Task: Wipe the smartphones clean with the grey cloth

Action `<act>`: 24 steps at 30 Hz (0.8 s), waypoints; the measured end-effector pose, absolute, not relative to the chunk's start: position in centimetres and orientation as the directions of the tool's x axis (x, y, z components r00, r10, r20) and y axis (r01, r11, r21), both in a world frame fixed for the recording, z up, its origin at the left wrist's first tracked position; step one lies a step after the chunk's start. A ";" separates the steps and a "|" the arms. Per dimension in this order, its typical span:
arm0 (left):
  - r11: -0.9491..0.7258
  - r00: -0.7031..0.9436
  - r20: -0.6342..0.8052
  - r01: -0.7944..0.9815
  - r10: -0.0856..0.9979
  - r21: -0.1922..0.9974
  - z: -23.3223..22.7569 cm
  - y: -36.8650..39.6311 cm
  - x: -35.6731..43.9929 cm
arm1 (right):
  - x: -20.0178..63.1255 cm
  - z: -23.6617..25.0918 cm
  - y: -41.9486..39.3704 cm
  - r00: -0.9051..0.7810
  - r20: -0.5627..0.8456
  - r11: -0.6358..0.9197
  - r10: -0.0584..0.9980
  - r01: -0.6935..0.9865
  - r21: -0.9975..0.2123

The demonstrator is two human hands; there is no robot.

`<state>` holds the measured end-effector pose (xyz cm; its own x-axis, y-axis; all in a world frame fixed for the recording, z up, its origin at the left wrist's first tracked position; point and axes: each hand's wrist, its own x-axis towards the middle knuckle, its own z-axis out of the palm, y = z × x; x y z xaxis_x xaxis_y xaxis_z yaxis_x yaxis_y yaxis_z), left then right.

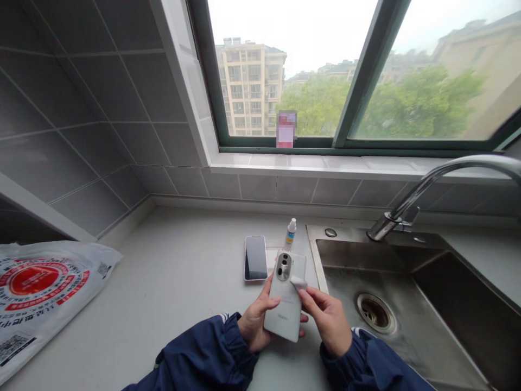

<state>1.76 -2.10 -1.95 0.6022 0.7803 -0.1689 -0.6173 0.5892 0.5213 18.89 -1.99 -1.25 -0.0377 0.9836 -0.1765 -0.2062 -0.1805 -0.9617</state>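
We inspect a grey-tiled kitchen corner with a pale worktop (175, 282) running under a wide window (358, 76); a steel sink (407, 282) with a curved tap (431, 184) lies to the right.

At the near centre, the left hand (254, 323) is closed around the lower left edge of a white phone (285, 298), holding it back-side up above the worktop beside the sink's left rim. The right hand (328, 317) pinches a small white cloth (298, 282) between thumb and fingers, pressed to the phone's back just below the camera module.

The phone's back is glossy white, with an oval silver camera housing near the top and a faint logo low down. We see no smears or marks at this range.

As for progress, we judge the wiping to be under way: the cloth sits on the upper back, and we cannot tell how much of the surface has been covered. A second phone (255, 257) lies screen-up farther off, just beside a small dropper bottle (290, 231) standing upright; neither is touched. A printed plastic bag (40, 288) lies at the far left.
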 end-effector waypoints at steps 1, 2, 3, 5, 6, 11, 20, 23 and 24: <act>0.594 0.599 -0.177 -0.626 0.781 0.505 -2.0 -2.1 1.7 | 19.0 -1.4 -1.8 -0.034 -0.175 -0.178 0.984 -0.214 -0.960; 0.595 0.593 -0.184 -0.633 0.784 0.494 -2.0 -2.2 1.7 | 19.1 -1.5 -1.7 -0.027 -0.176 -0.177 0.984 -0.226 -0.958; 0.592 0.587 -0.186 -0.638 0.788 0.492 -2.1 -2.2 1.7 | 19.2 -1.7 -1.5 -0.015 -0.179 -0.177 0.984 -0.240 -0.955; 0.577 0.586 -0.164 -0.639 0.794 0.509 -2.2 -2.2 1.8 | 19.4 -1.9 -1.2 0.025 -0.181 -0.167 0.983 -0.270 -0.948; 0.569 0.593 -0.142 -0.636 0.793 0.521 -2.3 -2.2 1.8 | 19.5 -2.0 -1.0 0.056 -0.176 -0.154 0.983 -0.283 -0.947; 0.600 0.653 -0.096 -0.615 0.752 0.512 -3.0 -2.2 2.0 | 20.6 -1.7 -0.7 0.290 -0.110 -0.029 0.951 -0.271 -0.962; 0.611 0.604 -0.180 -0.649 0.776 0.454 -3.2 -2.3 2.2 | 19.6 -2.5 -2.3 -0.432 0.518 0.670 0.738 0.563 -0.485; 0.567 0.555 -0.165 -0.707 0.815 0.424 -2.6 -2.2 2.4 | 19.4 -2.7 -2.5 -0.547 0.442 0.697 0.711 0.631 -0.341; 0.557 0.546 -0.159 -0.716 0.822 0.422 -2.5 -2.1 2.5 | 19.3 -2.7 -2.5 -0.579 0.417 0.709 0.701 0.630 -0.316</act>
<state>2.45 -2.11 -2.52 0.5462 0.8224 -0.1589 -0.7156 0.5568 0.4219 19.33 -2.51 -2.66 -0.5793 0.7007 0.4165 0.6302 0.7090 -0.3164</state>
